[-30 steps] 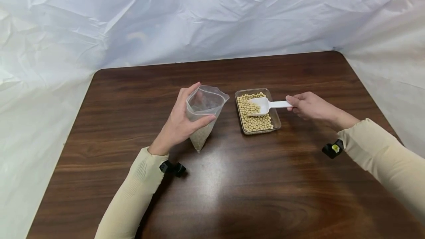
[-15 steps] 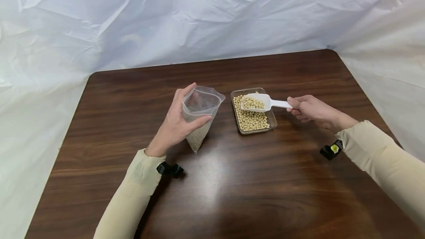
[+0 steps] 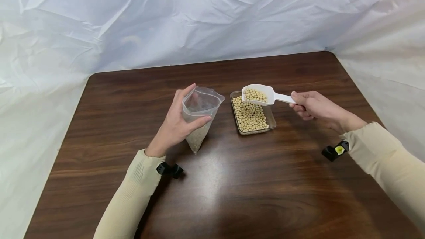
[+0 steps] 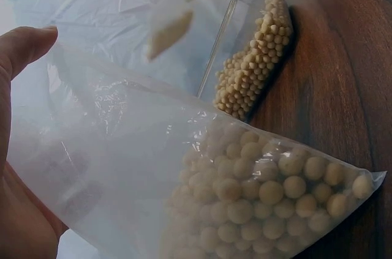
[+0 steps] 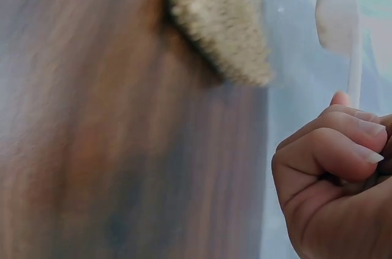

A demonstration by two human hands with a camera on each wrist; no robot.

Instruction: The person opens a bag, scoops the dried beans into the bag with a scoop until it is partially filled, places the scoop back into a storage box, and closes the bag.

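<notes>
My left hand (image 3: 176, 124) grips a clear zip bag (image 3: 199, 117), held upright with its mouth open and soybeans in its lower part (image 4: 263, 198). My right hand (image 3: 313, 109) holds the handle of a white scoop (image 3: 257, 94) loaded with beans, raised just above the far end of a clear tray of soybeans (image 3: 251, 114). The tray (image 4: 254, 63) stands right of the bag on the brown table. In the right wrist view my curled fingers (image 5: 331, 167) close round the scoop (image 5: 338, 14) handle; that view is blurred.
The wooden table (image 3: 232, 187) is ringed by white sheeting (image 3: 199, 14) at the back and both sides. Black wrist cameras sit at both cuffs (image 3: 170, 169) (image 3: 334, 151).
The scoop dipped into the tray, filled with beans and rose above the tray's far end. My left hand and the bag stayed put.
</notes>
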